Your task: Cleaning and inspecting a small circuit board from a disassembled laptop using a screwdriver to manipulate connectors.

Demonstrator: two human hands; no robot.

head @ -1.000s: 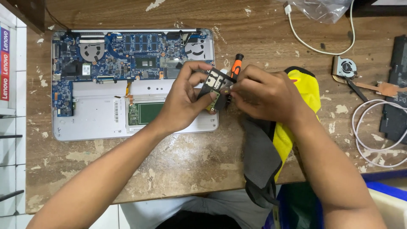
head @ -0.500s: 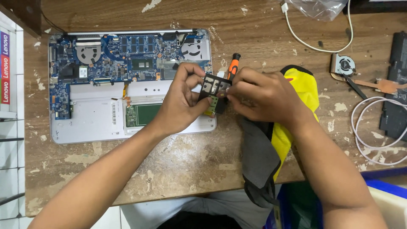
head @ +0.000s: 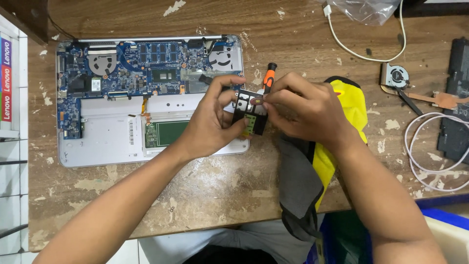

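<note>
Your left hand [head: 210, 124] and right hand [head: 305, 110] have lifted the small board [head: 249, 117] slightly off the laptop [head: 112, 142] — both sets of fingers keep pinching it, screwdriver [head: 268, 76] untouched behind.

Small board [head: 250, 113] part-hidden (by fingers [head: 229, 93]).

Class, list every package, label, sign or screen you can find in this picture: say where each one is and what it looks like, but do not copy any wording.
Clear plastic bag: top edge of the desk, crumpled, see-through.
White sticker: on the blue board of the open laptop, small, squarish.
Pale barcode label: on the laptop's silver lower panel, narrow, upright.
Stacked boxes: far left edge, red and purple spines with white print.
Screens: none.
</note>
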